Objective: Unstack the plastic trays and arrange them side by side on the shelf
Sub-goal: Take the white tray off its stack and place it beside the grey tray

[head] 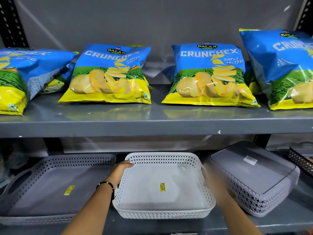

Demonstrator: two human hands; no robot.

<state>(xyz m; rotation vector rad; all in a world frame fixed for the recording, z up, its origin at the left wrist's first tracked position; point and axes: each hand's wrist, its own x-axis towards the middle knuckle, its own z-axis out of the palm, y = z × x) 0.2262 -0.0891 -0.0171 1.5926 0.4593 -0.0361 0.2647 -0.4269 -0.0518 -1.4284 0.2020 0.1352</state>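
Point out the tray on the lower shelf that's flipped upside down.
The grey tray on the right: its flat base with a white label faces up and it sits tilted. The white tray and the left grey tray lie open side up.

A shop, by the look of the stock: a grey metal shelf (152, 126) on black slotted uprights (11, 22) carries a row of identical blue-and-yellow crisp packets (108, 73), faces turned outward. On the shelf below, perforated plastic trays (55, 184) lie side by side, yellow price stickers (162, 187) on two of them, and an upturned grey tray bears a white label (250, 160)
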